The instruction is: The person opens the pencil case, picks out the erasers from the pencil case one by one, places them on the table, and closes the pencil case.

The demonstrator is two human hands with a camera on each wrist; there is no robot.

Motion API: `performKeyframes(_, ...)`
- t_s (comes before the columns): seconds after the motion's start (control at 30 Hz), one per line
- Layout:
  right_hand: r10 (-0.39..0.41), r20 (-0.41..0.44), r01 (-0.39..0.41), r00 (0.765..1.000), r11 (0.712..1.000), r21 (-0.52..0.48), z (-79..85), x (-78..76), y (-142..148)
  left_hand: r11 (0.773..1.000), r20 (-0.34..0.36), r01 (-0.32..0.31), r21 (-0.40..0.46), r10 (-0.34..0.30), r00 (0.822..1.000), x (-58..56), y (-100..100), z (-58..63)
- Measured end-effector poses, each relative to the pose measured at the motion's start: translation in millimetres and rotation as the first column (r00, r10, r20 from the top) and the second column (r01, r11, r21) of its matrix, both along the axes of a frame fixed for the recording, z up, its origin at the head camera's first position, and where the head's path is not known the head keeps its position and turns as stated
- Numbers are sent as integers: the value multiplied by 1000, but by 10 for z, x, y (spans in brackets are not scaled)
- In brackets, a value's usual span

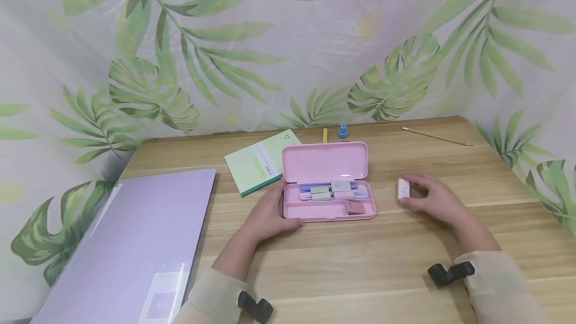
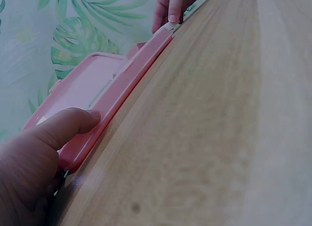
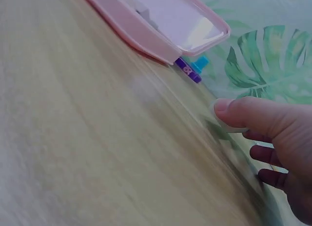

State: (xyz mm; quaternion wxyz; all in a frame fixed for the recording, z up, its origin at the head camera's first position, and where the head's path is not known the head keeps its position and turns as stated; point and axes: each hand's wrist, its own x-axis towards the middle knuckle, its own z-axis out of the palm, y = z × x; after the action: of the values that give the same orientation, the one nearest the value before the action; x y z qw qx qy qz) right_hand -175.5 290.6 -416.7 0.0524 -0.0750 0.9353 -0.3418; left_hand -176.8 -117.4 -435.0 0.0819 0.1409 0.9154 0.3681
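An open pink pencil case (image 1: 325, 163) lies on the table with its lid raised at the back. Its rear compartment holds pens (image 1: 315, 187) and pale rectangular pieces; a brownish-pink block (image 1: 355, 207) sits at the front right. My left hand (image 1: 269, 213) grips the left end of the case, thumb (image 2: 80, 121) along the front wall, its other fingers mostly hidden. To the right of the case, my right hand (image 1: 435, 199) pinches a white eraser (image 1: 403, 190) between thumb and fingers. The right wrist view has the thumb covering much of that eraser (image 3: 234, 127).
A green notebook (image 1: 254, 164) lies behind the case's left side, and a large lilac folder (image 1: 148, 234) covers the table's left. Behind the lid are a yellow stick (image 1: 325, 135) and a small blue object (image 1: 343, 131). One pencil (image 1: 436, 136) lies at the back right, near the patterned curtain.
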Motion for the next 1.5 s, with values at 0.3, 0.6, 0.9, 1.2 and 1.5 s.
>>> performKeyframes(0.3, 24, 5, -24, 1000, 998, 55, -41, -49, 7, 1000, -10, 0, 11, 0, 1000, 5, -6, -6)
performKeyframes(0.6, -22, -34, 21, 999, 999, -28, -4, 11, -87, 1000, -4, 8, 12, -8, 1000, 8, -13, -8)
performKeyframes(0.9, 151, -193, -150, 970, 989, 20, 40, 111, -740, 1000, 0, 10, 15, -10, 1000, 10, -12, 2)
performKeyframes(1.2, 251, -312, -226, 916, 968, 112, -33, 105, -1062, 999, -2, 11, 30, -11, 1000, 7, -10, -12)
performKeyframes(1.5, 257, -290, -230, 922, 965, 125, -41, 96, -1096, 999, -8, 12, 31, -12, 1000, -4, -9, -27)
